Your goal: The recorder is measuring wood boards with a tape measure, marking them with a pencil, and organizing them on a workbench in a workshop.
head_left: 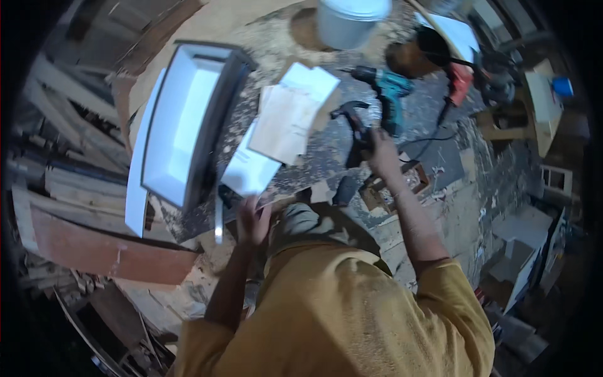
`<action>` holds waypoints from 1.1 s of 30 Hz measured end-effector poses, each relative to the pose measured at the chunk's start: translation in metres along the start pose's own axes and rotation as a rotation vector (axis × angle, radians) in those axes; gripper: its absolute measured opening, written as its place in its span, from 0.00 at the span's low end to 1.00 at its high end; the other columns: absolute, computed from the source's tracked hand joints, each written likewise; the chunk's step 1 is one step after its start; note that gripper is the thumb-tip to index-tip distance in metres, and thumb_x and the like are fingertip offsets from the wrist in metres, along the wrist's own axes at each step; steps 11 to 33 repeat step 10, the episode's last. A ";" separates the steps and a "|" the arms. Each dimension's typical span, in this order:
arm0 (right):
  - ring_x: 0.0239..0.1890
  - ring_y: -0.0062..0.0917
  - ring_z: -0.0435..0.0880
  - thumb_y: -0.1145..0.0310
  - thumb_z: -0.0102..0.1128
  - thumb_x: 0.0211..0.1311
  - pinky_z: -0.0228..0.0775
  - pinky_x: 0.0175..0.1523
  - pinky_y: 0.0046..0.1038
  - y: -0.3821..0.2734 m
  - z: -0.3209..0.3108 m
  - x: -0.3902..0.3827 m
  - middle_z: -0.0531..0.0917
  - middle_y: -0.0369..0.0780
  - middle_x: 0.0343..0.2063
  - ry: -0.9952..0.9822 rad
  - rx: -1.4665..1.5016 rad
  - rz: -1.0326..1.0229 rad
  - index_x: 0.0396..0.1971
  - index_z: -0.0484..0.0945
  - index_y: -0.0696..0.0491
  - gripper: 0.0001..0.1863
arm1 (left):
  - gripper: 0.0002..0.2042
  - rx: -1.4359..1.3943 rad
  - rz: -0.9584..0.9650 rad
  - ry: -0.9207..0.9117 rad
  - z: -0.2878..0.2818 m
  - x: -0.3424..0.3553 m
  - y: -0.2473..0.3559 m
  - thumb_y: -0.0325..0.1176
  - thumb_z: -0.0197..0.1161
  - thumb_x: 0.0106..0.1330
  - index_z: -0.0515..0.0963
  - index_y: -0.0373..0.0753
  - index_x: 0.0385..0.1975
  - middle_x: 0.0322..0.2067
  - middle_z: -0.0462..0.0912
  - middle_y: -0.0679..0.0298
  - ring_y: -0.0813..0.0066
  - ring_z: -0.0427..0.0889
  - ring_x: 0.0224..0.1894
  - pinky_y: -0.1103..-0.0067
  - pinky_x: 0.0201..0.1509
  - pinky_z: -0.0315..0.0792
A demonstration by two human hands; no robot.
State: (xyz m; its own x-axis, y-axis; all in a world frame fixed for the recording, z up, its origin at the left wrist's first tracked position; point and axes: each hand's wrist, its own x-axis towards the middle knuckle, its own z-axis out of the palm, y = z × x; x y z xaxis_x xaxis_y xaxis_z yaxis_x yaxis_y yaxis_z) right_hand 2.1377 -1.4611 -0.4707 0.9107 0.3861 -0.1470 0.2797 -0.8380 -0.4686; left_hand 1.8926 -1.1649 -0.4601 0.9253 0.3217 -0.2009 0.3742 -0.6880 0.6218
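My right hand (382, 152) is closed around the dark handle of a claw hammer (352, 112), whose head points away from me over the workbench. Just right of it lies a teal cordless drill (392, 100). My left hand (253, 221) hangs at the bench's near edge, slightly blurred, its fingers apart and holding nothing I can see. Beside its fingertips are a small dark object (227, 193) and a thin metal strip (218, 220). Several paper sheets and thin pale panels (282, 122) overlap in the middle of the bench.
A dark-edged open box with a white interior (188, 119) stands at the left. A white bucket (352, 25) is at the back, and a red corded power tool (458, 85) at the right. A small wooden box (416, 178) of bits sits near my right forearm. Boards (113, 251) crowd the left.
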 end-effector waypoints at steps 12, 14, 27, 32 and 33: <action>0.49 0.48 0.74 0.72 0.65 0.52 0.69 0.55 0.39 0.113 0.039 -0.272 0.75 0.51 0.48 0.284 0.369 0.609 0.53 0.71 0.56 0.26 | 0.44 -0.617 0.631 0.155 -0.015 -0.051 0.180 0.63 0.64 0.56 0.62 0.32 0.62 0.56 0.71 0.53 0.55 0.68 0.61 0.62 0.69 0.55; 0.49 0.48 0.74 0.72 0.65 0.52 0.69 0.55 0.39 0.113 0.039 -0.272 0.75 0.51 0.48 0.284 0.369 0.609 0.53 0.71 0.56 0.26 | 0.44 -0.617 0.631 0.155 -0.015 -0.051 0.180 0.63 0.64 0.56 0.62 0.32 0.62 0.56 0.71 0.53 0.55 0.68 0.61 0.62 0.69 0.55; 0.49 0.48 0.74 0.72 0.65 0.52 0.69 0.55 0.39 0.113 0.039 -0.272 0.75 0.51 0.48 0.284 0.369 0.609 0.53 0.71 0.56 0.26 | 0.44 -0.617 0.631 0.155 -0.015 -0.051 0.180 0.63 0.64 0.56 0.62 0.32 0.62 0.56 0.71 0.53 0.55 0.68 0.61 0.62 0.69 0.55; 0.49 0.48 0.74 0.72 0.65 0.52 0.69 0.55 0.39 0.113 0.039 -0.272 0.75 0.51 0.48 0.284 0.369 0.609 0.53 0.71 0.56 0.26 | 0.44 -0.617 0.631 0.155 -0.015 -0.051 0.180 0.63 0.64 0.56 0.62 0.32 0.62 0.56 0.71 0.53 0.55 0.68 0.61 0.62 0.69 0.55; 0.49 0.48 0.74 0.72 0.65 0.52 0.69 0.55 0.39 0.113 0.039 -0.272 0.75 0.51 0.48 0.284 0.369 0.609 0.53 0.71 0.56 0.26 | 0.44 -0.617 0.631 0.155 -0.015 -0.051 0.180 0.63 0.64 0.56 0.62 0.32 0.62 0.56 0.71 0.53 0.55 0.68 0.61 0.62 0.69 0.55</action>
